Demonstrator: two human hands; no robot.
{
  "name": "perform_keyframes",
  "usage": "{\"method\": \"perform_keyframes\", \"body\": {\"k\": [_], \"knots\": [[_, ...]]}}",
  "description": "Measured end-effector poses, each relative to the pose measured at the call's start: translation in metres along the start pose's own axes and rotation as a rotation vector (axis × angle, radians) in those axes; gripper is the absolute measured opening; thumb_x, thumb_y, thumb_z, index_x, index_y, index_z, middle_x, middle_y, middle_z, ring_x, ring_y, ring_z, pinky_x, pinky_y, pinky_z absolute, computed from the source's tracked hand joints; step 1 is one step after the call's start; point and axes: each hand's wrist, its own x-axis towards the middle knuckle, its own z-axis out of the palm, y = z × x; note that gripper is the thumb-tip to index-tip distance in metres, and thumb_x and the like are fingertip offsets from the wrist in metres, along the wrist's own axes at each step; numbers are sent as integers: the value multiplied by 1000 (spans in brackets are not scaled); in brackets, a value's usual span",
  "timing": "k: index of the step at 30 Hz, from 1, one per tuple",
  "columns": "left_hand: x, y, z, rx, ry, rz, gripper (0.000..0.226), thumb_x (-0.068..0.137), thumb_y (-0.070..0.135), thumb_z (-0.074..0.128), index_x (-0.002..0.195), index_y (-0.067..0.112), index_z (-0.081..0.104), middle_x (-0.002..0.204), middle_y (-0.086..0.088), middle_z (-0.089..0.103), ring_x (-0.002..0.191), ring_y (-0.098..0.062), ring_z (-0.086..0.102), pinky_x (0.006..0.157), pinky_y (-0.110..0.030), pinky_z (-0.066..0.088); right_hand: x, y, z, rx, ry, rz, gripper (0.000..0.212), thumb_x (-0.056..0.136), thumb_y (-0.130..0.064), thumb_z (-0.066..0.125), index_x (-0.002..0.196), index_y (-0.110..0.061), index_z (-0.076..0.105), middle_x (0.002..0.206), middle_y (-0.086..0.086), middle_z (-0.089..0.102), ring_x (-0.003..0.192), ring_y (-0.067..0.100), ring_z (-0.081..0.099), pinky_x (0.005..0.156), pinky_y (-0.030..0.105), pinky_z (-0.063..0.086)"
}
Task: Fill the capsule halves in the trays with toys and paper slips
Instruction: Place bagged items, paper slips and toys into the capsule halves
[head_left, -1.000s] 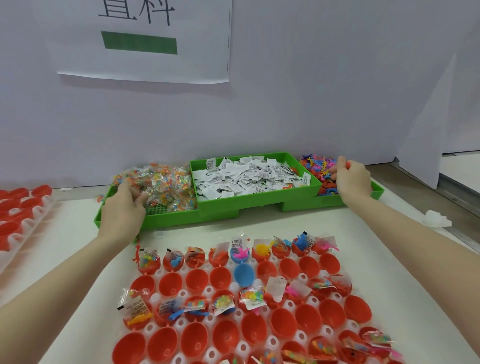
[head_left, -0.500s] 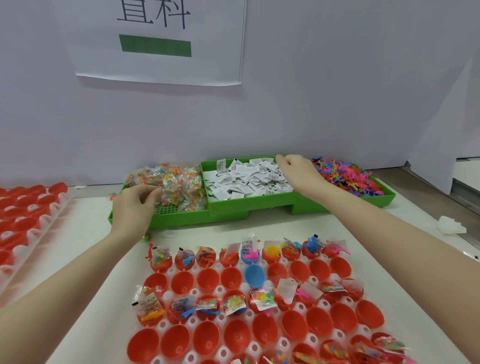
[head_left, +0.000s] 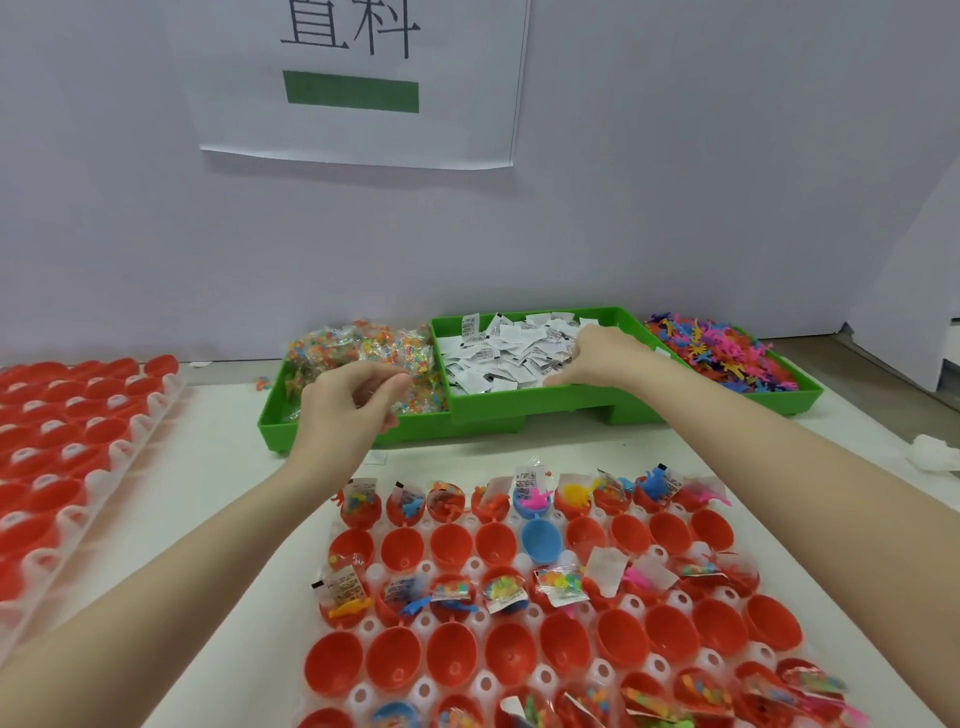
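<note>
Presently your left hand (head_left: 347, 404) has its fingers curled at the heap of clear toy packets (head_left: 363, 353), apparently pinching one, though the packet itself is hard to make out. Your right hand (head_left: 597, 358) rests palm-down among the paper slips (head_left: 498, 358), fingertips hidden; whether it holds a slip I cannot tell. Risks, as I judge them: the crinkled film packets cling, so two may lift together; the thin glossy slips stack and could come up doubled or flutter away. Below both wrists lies the tray (head_left: 530, 561) of smooth red capsule halves (head_left: 452, 660), shallow rounded cups; overfilled ones already spill.
</note>
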Motion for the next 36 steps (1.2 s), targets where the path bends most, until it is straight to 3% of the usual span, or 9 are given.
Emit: {"method": "perform_keyframes", "body": {"k": [3, 6, 18, 21, 25, 28, 30, 34, 36], "knots": [[-5, 0, -1, -3, -11, 4, 9, 87, 12, 60, 86, 21, 64, 71, 2, 65, 51, 2, 58, 53, -8, 47, 3, -1, 0, 24, 14, 40, 29, 81, -29, 70, 78, -3, 57, 84, 7, 59, 74, 20, 57, 64, 33, 50], [-7, -1, -4, -28, -8, -4, 10, 87, 11, 60, 88, 21, 64, 72, 2, 66, 50, 3, 58, 51, -8, 47, 5, -2, 2, 63, 89, 69, 25, 81, -9, 64, 104, 0, 63, 112, 12, 64, 100, 25, 61, 87, 39, 53], [-12, 0, -12, -51, -17, -12, 15, 87, 10, 60, 80, 23, 64, 71, 4, 65, 49, 1, 57, 49, -8, 45, 5, 0, 4, 115, 96, 105, 31, 78, -18, 71, 102, 0, 63, 109, 10, 63, 101, 26, 59, 88, 38, 51], [-13, 0, -13, -54, -11, -26, 11, 87, 10, 60, 83, 18, 65, 71, 5, 65, 49, 2, 56, 47, -7, 43, 2, -2, 0, 174, 57, 111, 16, 78, -14, 66, 71, -7, 52, 75, 7, 51, 70, 22, 49, 60, 26, 41], [-15, 0, -16, -48, -2, -39, 8, 87, 11, 60, 85, 17, 65, 72, 5, 65, 49, 2, 56, 49, -8, 45, 0, -1, -4, 335, 58, 95, 11, 81, -2, 54, 85, 3, 63, 70, 10, 53, 55, 16, 43, 54, 24, 36], [-16, 1, -17, -46, -1, -46, 9, 87, 11, 60, 85, 18, 64, 72, 4, 65, 48, 2, 57, 49, -8, 45, 0, 5, -4, 393, 139, 39, 25, 79, 2, 53, 99, 15, 62, 95, 27, 66, 54, 14, 38, 55, 24, 35], [-17, 2, -18, -40, 1, -45, 9, 87, 10, 59, 84, 17, 64, 71, 5, 65, 49, 2, 56, 49, -7, 44, -2, 8, -6, 395, 244, -3, 19, 79, 0, 56, 90, 8, 70, 112, 18, 65, 53, 12, 42, 64, 26, 41], [-18, 4, -22, -59, 10, -72, 9, 87, 11, 60, 85, 18, 66, 70, 5, 66, 48, 0, 56, 49, -8, 45, -11, 11, -13, 516, 481, -72, 11, 82, -10, 65, 86, -5, 74, 88, 9, 71, 68, 12, 57, 69, 19, 41], [-19, 9, -22, -110, 15, -128, 8, 87, 14, 60, 91, 18, 66, 72, 5, 67, 47, 1, 56, 52, -9, 48, -20, 7, -19, 704, 495, -67, 13, 78, -11, 70, 89, -4, 73, 77, 4, 68, 63, 6, 53, 57, 8, 39]]}}
